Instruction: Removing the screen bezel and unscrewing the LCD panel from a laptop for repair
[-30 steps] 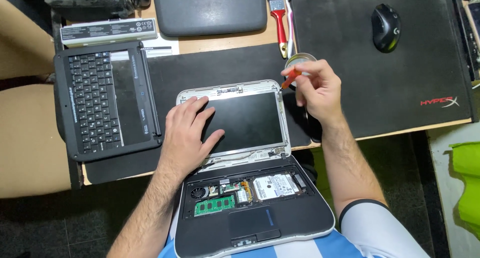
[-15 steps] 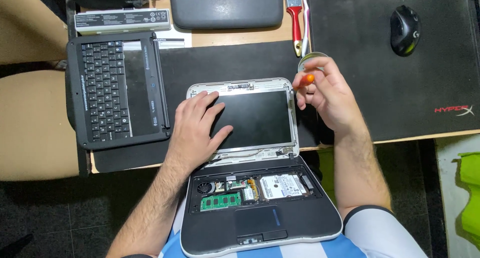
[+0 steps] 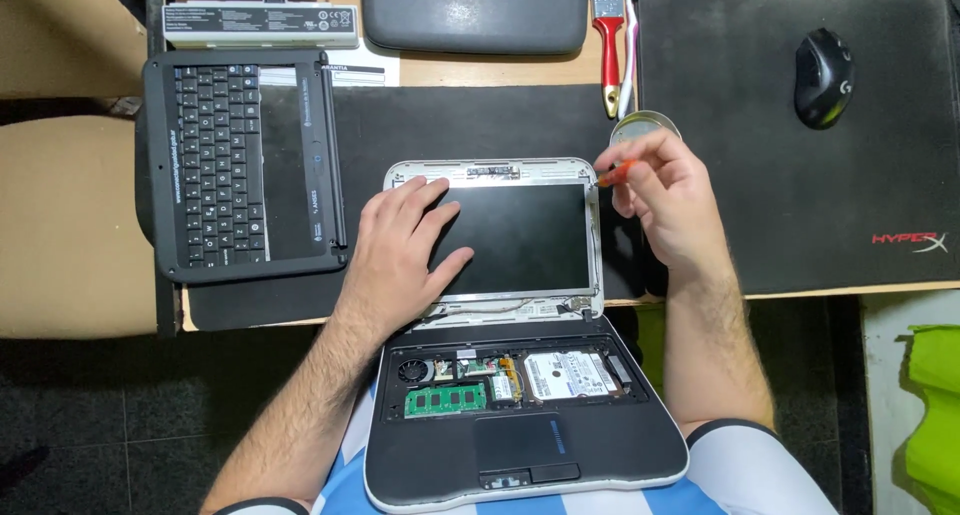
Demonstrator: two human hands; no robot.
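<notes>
Head view: my left hand (image 3: 400,250) lies flat, fingers spread, palm down on the dark screen (image 3: 520,237) of the opened laptop (image 3: 520,375), gripping nothing. My right hand (image 3: 668,200) hovers by the screen's top right corner, wrist bent, fingers pinched shut on an orange-handled screwdriver (image 3: 617,172) (tip hidden). Round tin (image 3: 645,127) just beyond it; removed keyboard (image 3: 245,165) well left on the mat.

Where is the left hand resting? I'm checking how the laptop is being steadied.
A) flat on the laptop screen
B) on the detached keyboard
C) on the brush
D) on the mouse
A: the left hand lies palm-down on the dark screen, away from the keyboard.
</notes>
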